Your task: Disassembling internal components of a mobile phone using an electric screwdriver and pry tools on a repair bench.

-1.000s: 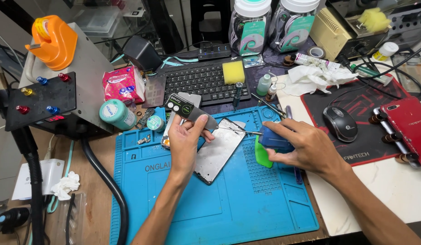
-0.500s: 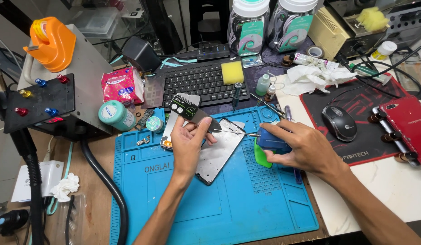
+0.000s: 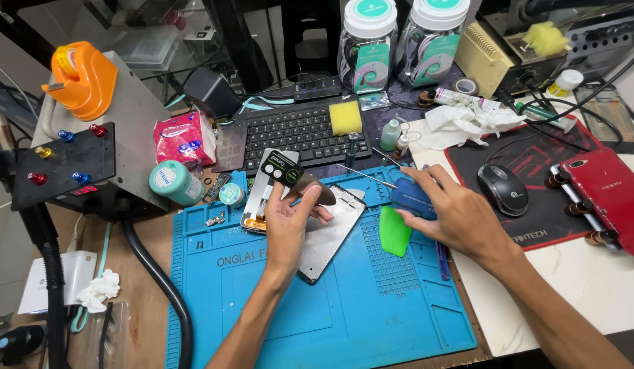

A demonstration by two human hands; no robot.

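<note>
My left hand [image 3: 289, 222] holds a dark thin pry blade with a black handle [image 3: 293, 178] above a phone screen panel [image 3: 330, 232] lying on the blue work mat [image 3: 317, 307]. A second phone part [image 3: 257, 205] lies just left of that hand. My right hand [image 3: 453, 212] rests on the mat's right edge, fingers closed on a blue plastic tool [image 3: 411, 197]. A green pick [image 3: 395, 231] lies on the mat right under it. A thin metal probe [image 3: 368, 176] lies between the two hands.
A black keyboard [image 3: 296, 133] with a yellow sponge [image 3: 345, 117] lies behind the mat. At right are a mouse [image 3: 503, 188] on a red-black pad and a red phone [image 3: 604, 195] in a clamp. At left stands a grey machine [image 3: 91, 157] with a black hose [image 3: 159, 287].
My left hand has lifted the dark blade slightly off the screen panel. My right hand has stayed at the mat's right edge on the blue tool.
</note>
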